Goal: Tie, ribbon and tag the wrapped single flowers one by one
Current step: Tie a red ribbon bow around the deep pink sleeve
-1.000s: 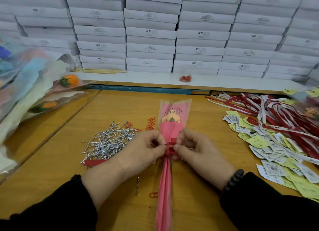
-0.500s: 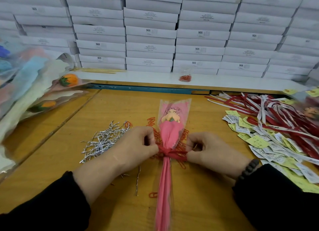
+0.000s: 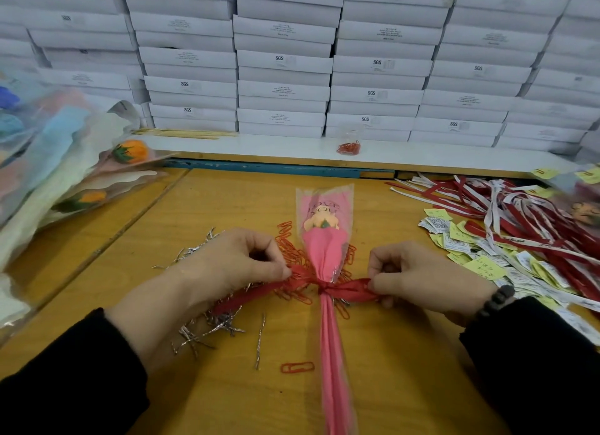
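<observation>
Head view shows the left hand [image 3: 240, 265] and right hand [image 3: 418, 278] each with a pinching grip on an end of the red ribbon [image 3: 344, 288] knotted round the pink wrapped flower [image 3: 324, 249] lying on the tabletop [image 3: 406, 369]; judging by this, tagging remains, with more flowers [image 3: 81, 188] waiting.

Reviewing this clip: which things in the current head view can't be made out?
- Twist tie under the red ribbon knot: hidden by the knot.
- Wrapped flower stem end: cut off by the bottom edge.
- Tags: print too small.
- Left hand, right hand: fingertips curl under, hidden.
</observation>
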Demonstrator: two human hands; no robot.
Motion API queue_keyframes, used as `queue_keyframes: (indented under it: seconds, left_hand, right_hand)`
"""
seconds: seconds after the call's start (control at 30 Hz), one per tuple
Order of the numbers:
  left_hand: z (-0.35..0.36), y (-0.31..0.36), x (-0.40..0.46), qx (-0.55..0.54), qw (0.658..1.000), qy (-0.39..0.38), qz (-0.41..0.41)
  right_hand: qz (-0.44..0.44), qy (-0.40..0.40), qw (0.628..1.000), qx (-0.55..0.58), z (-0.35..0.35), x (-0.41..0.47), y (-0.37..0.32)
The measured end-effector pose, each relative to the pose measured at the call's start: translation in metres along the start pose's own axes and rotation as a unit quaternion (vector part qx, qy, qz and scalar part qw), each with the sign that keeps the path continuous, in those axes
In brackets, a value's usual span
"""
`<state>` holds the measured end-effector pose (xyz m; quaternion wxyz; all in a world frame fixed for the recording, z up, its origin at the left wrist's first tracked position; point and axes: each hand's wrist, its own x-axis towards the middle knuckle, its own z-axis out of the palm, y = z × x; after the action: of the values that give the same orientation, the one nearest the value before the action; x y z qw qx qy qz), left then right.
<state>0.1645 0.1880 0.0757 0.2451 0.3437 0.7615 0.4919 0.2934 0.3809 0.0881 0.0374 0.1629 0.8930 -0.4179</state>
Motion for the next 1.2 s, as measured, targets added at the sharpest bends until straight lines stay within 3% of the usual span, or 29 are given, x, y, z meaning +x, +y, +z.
queue_keyframes:
  seconds: [0.07,0.17,0.27,0.47,1.0,1.2]
  left_hand:
    - [0.003,0.000,-0.002,-0.106,0.994,-0.013,0.001]
    - [0.011,-0.002,-0.004,-0.193,0.981,-0.027,-0.004]
    - [0.014,-0.003,-0.002,-0.216,0.975,-0.044,0.003]
    - [0.017,-0.004,0.000,-0.265,0.963,-0.045,0.001]
    - [0.021,-0.003,0.001,-0.167,0.986,0.018,-0.005]
    - [0.019,-0.006,0.003,-0.209,0.978,0.022,0.012]
  right_hand:
    - [-0.029,-0.008,0.993,0.115,0.005,0.000,0.000]
    - [-0.080,-0.030,0.948,0.306,0.016,-0.001,0.000]
    - [-0.099,-0.044,0.921,0.375,0.024,0.001,0.002]
    - [-0.097,-0.002,0.917,0.387,0.027,0.004,0.004]
    - [-0.075,0.021,0.945,0.317,0.028,0.008,0.005]
    - [-0.073,0.029,0.964,0.252,0.029,0.004,-0.003]
